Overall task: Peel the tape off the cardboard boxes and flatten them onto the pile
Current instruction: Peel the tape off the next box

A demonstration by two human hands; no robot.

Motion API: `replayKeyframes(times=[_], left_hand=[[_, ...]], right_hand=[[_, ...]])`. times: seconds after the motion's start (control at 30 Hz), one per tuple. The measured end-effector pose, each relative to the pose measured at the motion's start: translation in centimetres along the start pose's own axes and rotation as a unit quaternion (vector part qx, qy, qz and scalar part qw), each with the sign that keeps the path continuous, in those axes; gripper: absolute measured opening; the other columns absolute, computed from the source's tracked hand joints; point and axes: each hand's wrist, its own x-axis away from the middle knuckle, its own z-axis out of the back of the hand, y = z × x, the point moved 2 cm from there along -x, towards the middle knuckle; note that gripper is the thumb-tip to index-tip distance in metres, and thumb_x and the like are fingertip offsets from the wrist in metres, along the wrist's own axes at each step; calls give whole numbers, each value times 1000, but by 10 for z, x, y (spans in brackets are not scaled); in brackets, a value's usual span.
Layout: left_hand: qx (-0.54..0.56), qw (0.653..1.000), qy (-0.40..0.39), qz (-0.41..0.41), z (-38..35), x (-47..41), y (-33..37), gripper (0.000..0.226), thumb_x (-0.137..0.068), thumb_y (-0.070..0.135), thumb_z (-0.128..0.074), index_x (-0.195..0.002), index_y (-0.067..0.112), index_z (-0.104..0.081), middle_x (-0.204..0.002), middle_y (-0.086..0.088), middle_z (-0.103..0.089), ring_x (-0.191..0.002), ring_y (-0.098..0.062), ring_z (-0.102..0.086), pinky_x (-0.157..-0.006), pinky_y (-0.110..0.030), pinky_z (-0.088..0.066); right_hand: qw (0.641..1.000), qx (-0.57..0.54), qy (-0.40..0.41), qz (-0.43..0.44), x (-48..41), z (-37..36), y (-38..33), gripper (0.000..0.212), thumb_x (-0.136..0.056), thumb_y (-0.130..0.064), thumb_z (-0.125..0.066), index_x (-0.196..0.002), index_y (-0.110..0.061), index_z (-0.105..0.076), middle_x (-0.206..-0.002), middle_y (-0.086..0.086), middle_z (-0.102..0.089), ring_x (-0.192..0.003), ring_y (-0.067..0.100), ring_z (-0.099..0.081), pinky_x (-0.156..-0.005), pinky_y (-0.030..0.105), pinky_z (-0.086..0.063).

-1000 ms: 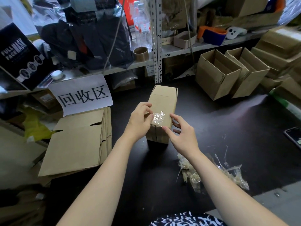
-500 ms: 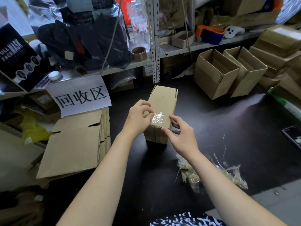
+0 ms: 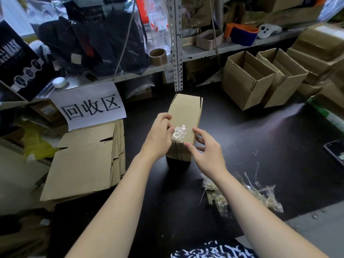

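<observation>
box (image 3: 188, 112): long axis runs away from us
tape (image 3: 179, 131): at its near end, between our hands
left hand (image 3: 159, 135): gripping the box
right hand (image 3: 207, 152): fingers spread

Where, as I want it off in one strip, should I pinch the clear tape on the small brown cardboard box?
Pinch the crinkled patch of clear tape atop the small brown cardboard box, near its front edge, from the left beside the left hand: the wrinkles suggest it is loose there.
</observation>
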Motion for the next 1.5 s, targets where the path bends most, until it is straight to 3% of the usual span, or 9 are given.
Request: replayKeyframes(times=[0.13, 0.33, 0.53, 0.63, 0.73, 0.9, 1.13, 1.3, 1.5], left_hand=[[180, 980, 50, 67, -1, 22, -14, 10, -97, 18, -68, -104, 23, -62, -151, 9, -45, -137, -4, -45, -106, -22, -45], [260, 955, 87, 115, -11, 51, -14, 80, -77, 9, -88, -143, 25, -45, -136, 6, -61, -126, 1, -57, -108, -18, -44], [229, 958, 160, 64, 18, 33, 11, 46, -85, 9, -82, -127, 20, -67, -123, 12, -70, -117, -2, -64, -105, -29, -51], [205, 962, 161, 78, 34, 22, 13, 33, -87, 17, -81, -119, 21, -74, -111, 13, -75, -105, -2, -69, -97, -32, -56], [258, 948, 143, 124, 41, 21, 11, 35, -85, 19, -83, -118, 21, -75, -106, 10, -77, -100, -3, -71, -93, -31, -58], [335, 915, 102, 199, 20, 32, -4, 43, -87, 14, -80, -129, 19, -70, -115, 8, -75, -106, -5, -71, -94, -34, -59], [369, 899, 69, 225, 6, 21, -25, 61, -87, 8, -79, -142, 18, -57, -131, 3, -65, -101, -8, -71, -71, -20, -57], [319, 920, 27, 227, 3, 8, -50, 56, -83, 22, -84, -135, 28, -63, -130, 11, -61, -115, -14, -62, -97, -27, -52], [356, 912, 22, 205, -2, -2, -64, 53, -76, 15, -85, -124, 22, -63, -127, 2, -67, -124, -15, -61, -111, -42, -47]], right_hand=[[998, -53, 18, -40, -1, 3, -2, 48, -93, -24, -74, -139, -22, -59, -128, -12, -65, -112, -12, -59, -92, 6, -46], [992, -85, 67, -65, -8, 1, -13, 36, -94, -31, -72, -129, -25, -68, -117, -13, -70, -108, -7, -63, -93, 16, -51], [975, -163, 107, -105, -16, 7, -27, 32, -89, -56, -68, -114, -36, -72, -108, -12, -74, -105, 13, -70, -89, 46, -60], [971, -182, 105, -110, -17, 12, -34, 21, -93, -44, -71, -112, -36, -73, -110, -13, -73, -92, 23, -73, -86, 46, -61], [978, -159, 80, -107, -19, 18, -35, 33, -89, -43, -76, -121, -43, -67, -115, -17, -72, -90, 28, -69, -87, 46, -60], [992, -55, 0, -114, -26, 21, -37, 47, -88, -35, -75, -133, -39, -62, -124, -17, -69, -110, -3, -63, -101, 41, -53], [985, 64, -97, -129, -22, 3, -50, 80, -86, -48, -73, -156, -36, -34, -152, -15, -47, -137, 10, -47, -111, 33, -41], [980, 129, -112, -98, -21, -13, -58, 78, -86, -51, -73, -151, -28, -36, -147, -8, -48, -133, 13, -45, -90, 24, -32], [977, 191, -63, -73, -30, -30, -53, 76, -83, -61, -72, -143, -24, -43, -138, -4, -54, -126, 17, -49, -93, 28, -37]])
